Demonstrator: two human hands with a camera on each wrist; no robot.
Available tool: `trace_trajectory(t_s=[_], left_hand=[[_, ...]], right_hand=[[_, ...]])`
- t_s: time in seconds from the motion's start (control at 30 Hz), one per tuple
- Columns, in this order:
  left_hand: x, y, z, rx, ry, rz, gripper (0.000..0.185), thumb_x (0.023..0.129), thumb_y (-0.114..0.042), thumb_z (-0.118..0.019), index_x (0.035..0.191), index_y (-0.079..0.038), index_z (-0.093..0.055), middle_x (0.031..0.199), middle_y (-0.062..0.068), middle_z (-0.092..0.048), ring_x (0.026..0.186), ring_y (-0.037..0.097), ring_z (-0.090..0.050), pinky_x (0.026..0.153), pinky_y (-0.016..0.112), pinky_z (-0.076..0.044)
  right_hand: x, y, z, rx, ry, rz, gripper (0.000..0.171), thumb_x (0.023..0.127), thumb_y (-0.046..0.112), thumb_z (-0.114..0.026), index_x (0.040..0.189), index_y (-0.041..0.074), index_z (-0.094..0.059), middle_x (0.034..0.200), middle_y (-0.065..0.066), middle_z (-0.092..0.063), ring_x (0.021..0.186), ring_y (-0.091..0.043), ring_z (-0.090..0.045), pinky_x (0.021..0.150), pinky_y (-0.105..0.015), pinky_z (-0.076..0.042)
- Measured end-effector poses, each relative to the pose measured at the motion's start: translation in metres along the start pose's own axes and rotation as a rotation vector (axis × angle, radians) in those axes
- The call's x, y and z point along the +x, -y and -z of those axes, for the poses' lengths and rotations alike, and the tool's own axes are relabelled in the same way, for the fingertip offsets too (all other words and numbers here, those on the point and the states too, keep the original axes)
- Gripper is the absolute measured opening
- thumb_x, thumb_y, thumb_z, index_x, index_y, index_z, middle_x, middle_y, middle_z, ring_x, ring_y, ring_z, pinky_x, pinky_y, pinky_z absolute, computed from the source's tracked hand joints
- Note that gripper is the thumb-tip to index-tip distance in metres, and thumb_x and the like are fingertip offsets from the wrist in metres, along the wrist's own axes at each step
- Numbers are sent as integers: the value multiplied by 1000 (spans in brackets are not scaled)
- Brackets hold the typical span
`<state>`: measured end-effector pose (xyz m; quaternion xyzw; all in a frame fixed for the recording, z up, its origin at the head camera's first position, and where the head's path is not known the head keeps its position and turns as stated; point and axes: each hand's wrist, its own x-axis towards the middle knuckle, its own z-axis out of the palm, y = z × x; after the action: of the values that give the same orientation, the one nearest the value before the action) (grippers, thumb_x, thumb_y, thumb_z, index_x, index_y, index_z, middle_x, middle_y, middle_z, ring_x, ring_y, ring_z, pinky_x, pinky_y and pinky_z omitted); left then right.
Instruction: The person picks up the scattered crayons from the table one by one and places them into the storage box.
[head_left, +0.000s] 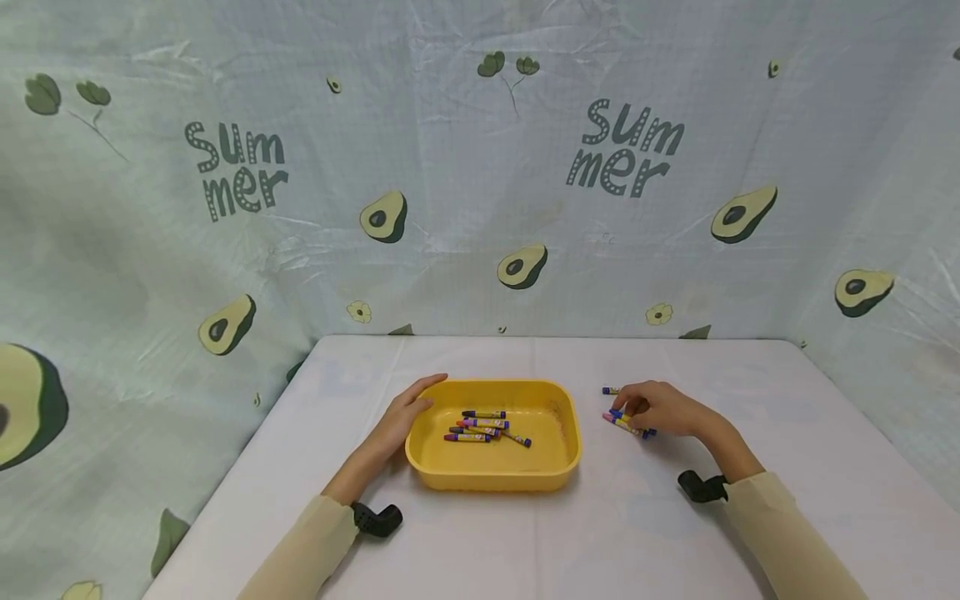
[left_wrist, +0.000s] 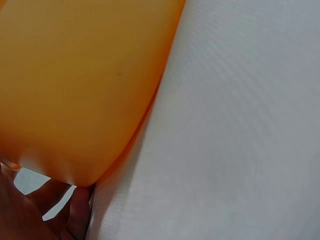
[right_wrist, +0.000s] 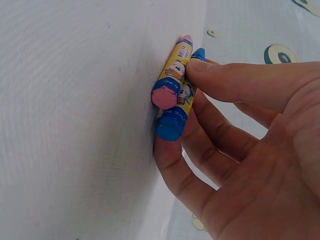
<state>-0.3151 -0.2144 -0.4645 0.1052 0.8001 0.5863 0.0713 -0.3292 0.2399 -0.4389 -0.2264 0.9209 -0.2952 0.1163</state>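
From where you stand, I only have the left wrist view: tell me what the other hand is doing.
Observer: The right hand pinches a pink crayon and a blue crayon against the table.
Operator: Report what's inside the yellow tray.
Observer: Several crayons lie loose in the yellow tray.
Operator: Say if any crayon is left out.
Observer: One more crayon lies on the table beyond the right hand.
Operator: Confirm my hand's position.
Observer: The left hand rests against the tray's left rim.

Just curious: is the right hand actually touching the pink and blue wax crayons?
Touching. The right wrist view shows the right hand pinching the pink crayon and blue crayon.
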Motion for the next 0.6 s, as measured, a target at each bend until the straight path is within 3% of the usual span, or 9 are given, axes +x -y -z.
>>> trace_trajectory(t_s=[0.6], left_hand=[[0,-1,-1,2,-7,3,49,108,-18,-35,157,-23,-44,166,10,-38,150,35,-41,126,55,-30]], right_hand=[[0,0,0,-4,-7,2,23,90,5,-69,113,7,-70,101,-5,-69,88,-17,-58,73,-27,-55]])
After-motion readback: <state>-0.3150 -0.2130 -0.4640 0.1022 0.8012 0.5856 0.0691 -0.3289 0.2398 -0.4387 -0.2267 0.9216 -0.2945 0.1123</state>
